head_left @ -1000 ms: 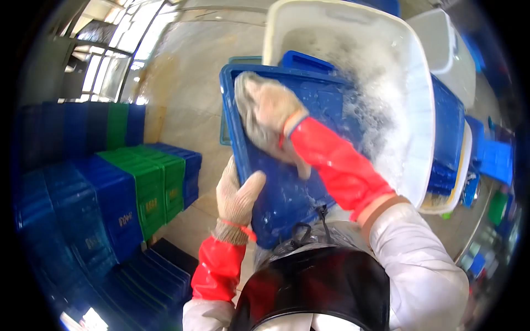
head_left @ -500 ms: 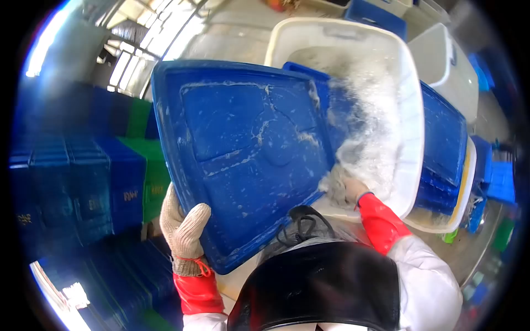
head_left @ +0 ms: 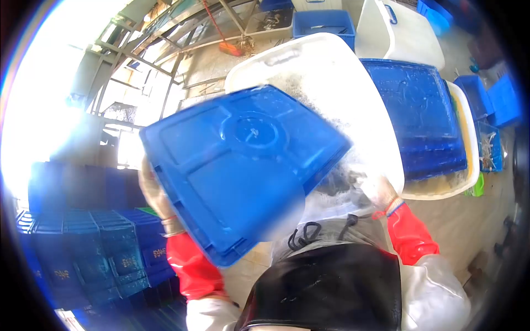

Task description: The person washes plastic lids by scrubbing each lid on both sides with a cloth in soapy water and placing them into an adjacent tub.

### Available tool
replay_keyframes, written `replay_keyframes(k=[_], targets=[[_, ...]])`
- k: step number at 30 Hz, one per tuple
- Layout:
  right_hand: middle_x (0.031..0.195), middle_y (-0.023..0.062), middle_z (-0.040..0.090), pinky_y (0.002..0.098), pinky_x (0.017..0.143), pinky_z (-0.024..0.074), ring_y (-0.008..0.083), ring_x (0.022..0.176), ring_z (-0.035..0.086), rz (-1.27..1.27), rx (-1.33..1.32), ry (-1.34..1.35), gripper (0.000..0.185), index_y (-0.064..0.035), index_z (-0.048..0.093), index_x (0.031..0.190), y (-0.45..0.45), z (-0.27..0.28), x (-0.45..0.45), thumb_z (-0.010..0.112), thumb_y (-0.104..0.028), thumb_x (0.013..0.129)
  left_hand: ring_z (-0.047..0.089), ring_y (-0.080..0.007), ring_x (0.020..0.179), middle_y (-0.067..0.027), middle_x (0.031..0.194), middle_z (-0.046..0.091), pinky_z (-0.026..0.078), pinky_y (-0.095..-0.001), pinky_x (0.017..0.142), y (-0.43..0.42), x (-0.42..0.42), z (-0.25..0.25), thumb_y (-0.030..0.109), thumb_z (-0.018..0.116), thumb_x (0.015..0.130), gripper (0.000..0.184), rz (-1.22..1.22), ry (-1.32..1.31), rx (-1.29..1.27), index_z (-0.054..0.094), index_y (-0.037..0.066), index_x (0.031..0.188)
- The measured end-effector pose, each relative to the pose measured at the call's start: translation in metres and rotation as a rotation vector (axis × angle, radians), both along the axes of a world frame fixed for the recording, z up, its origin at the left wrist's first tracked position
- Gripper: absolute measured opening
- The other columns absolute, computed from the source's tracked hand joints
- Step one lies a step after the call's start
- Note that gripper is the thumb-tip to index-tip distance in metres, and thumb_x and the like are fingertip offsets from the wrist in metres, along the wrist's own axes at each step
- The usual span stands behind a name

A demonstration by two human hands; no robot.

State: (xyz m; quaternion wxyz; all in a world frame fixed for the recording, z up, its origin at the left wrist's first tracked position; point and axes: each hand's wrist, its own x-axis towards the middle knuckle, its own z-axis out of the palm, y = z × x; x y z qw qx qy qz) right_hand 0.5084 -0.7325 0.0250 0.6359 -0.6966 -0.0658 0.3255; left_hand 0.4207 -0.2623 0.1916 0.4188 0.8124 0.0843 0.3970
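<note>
My left hand (head_left: 157, 193), in a knitted glove, grips the left edge of a blue plastic lid (head_left: 221, 165). The lid is tilted over the near left part of a white tub (head_left: 386, 127); its face has raised ribs and a round mark. Part of the left fingers is hidden behind the lid. Over the tub's near right side is my gloved right hand (head_left: 382, 193), apart from the lid. Its fingers are curled around a pale wet wad (head_left: 358, 179), blurred by glare. Foamy water (head_left: 339, 185) shows in the tub beneath.
More blue lids (head_left: 414, 110) lie in a second white tub (head_left: 472, 149) to the right. Stacked blue crates (head_left: 99, 254) stand at the left. Behind are a blue bin (head_left: 323, 25), a white container (head_left: 414, 36) and an orange broom (head_left: 229, 48).
The blue lid has been turned over, so its other face shows. My right hand has moved away from the lid's edge. The camera view has shifted too.
</note>
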Motion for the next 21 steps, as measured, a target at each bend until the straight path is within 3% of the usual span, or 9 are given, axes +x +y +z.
replay_keyframes(k=[4, 6, 9, 10, 12, 14, 16, 19, 21], targets=[[0.116, 0.0149, 0.073, 0.0367, 0.092, 0.0556, 0.0273, 0.105, 0.071, 0.206, 0.062, -0.357, 0.036, 0.0003, 0.061, 0.133, 0.108, 0.063, 0.018, 0.056, -0.007, 0.098, 0.061, -0.0257, 0.121, -0.0153, 0.135, 0.062, 0.050, -0.0413, 0.106, -0.061, -0.012, -0.087, 0.035, 0.040, 0.111, 0.049, -0.266, 0.181, -1.145, 0.050, 0.001, 0.145], [0.119, 0.0142, 0.071, 0.0379, 0.096, 0.0540, 0.0296, 0.111, 0.069, 0.248, 0.417, -0.568, 0.037, -0.0036, 0.062, 0.132, 0.173, 0.068, 0.003, 0.061, -0.010, 0.095, 0.058, -0.0229, 0.125, -0.0099, 0.143, 0.056, 0.049, -0.0360, 0.108, -0.054, -0.045, -0.186, 0.039, 0.039, 0.112, 0.051, -0.880, 0.008, -1.464, 0.046, 0.006, 0.150], [0.121, 0.0093, 0.071, 0.0398, 0.099, 0.0508, 0.0288, 0.112, 0.067, 0.175, 0.350, -0.894, 0.036, -0.0118, 0.066, 0.129, 0.229, 0.071, -0.009, 0.064, -0.015, 0.093, 0.058, -0.0238, 0.126, -0.0105, 0.143, 0.057, 0.049, -0.0368, 0.108, -0.079, -0.064, -0.157, 0.039, 0.038, 0.112, 0.051, -0.188, 0.092, -1.540, 0.046, 0.005, 0.150], [0.121, 0.0079, 0.071, 0.0404, 0.099, 0.0500, 0.0283, 0.111, 0.067, 0.190, 0.318, -0.914, 0.033, -0.0149, 0.067, 0.126, 0.240, 0.063, -0.004, 0.062, -0.016, 0.093, 0.060, -0.0239, 0.124, -0.0130, 0.140, 0.059, 0.049, -0.0373, 0.107, -0.096, -0.059, -0.104, 0.034, 0.041, 0.112, 0.049, -0.306, 0.051, -1.684, 0.048, 0.002, 0.148], [0.121, 0.0051, 0.071, 0.0415, 0.100, 0.0482, 0.0271, 0.111, 0.066, 0.259, 0.199, -0.799, 0.029, -0.0211, 0.071, 0.119, 0.245, 0.022, 0.022, 0.059, -0.018, 0.093, 0.053, -0.0281, 0.133, -0.0186, 0.148, 0.051, 0.042, -0.0404, 0.114, -0.030, -0.117, -0.187, 0.033, 0.033, 0.113, 0.050, -0.524, 0.197, -1.577, 0.042, -0.003, 0.148], [0.125, 0.0123, 0.069, 0.0418, 0.102, 0.0481, 0.0327, 0.110, 0.065, 0.166, -0.172, -0.879, 0.032, -0.0223, 0.067, 0.124, 0.231, -0.041, 0.043, 0.054, -0.021, 0.096, 0.055, -0.0260, 0.128, -0.0180, 0.144, 0.053, 0.045, -0.0405, 0.111, -0.035, -0.106, -0.128, 0.032, 0.034, 0.114, 0.047, -0.283, 0.497, -1.157, 0.046, -0.004, 0.143], [0.124, 0.0182, 0.068, 0.0436, 0.104, 0.0491, 0.0358, 0.115, 0.064, 0.056, -0.465, -0.696, 0.042, -0.0210, 0.058, 0.136, 0.184, -0.140, 0.047, 0.052, -0.021, 0.095, 0.060, -0.0262, 0.121, -0.0178, 0.137, 0.058, 0.049, -0.0395, 0.107, -0.034, -0.105, -0.126, 0.030, 0.034, 0.114, 0.046, 0.000, 0.493, -1.285, 0.051, -0.004, 0.139], [0.117, 0.0194, 0.070, 0.0439, 0.102, 0.0500, 0.0364, 0.112, 0.065, -0.023, -0.915, -0.195, 0.036, -0.0095, 0.064, 0.128, 0.142, -0.154, 0.035, 0.050, -0.019, 0.096, 0.068, -0.0212, 0.097, -0.0133, 0.115, 0.067, 0.057, -0.0341, 0.088, -0.026, -0.078, -0.123, 0.032, 0.039, 0.113, 0.042, 0.013, 0.367, -1.561, 0.060, -0.002, 0.125], [0.101, 0.0200, 0.071, 0.0464, 0.093, 0.0514, 0.0370, 0.101, 0.064, 0.781, -1.092, -0.602, 0.025, -0.0015, 0.071, 0.102, 0.139, -0.140, 0.009, 0.055, -0.016, 0.090, 0.068, -0.0182, 0.094, -0.0103, 0.111, 0.070, 0.058, -0.0323, 0.086, -0.024, -0.049, -0.129, 0.035, 0.048, 0.110, 0.041, -0.030, 0.509, -1.407, 0.064, -0.001, 0.122]])
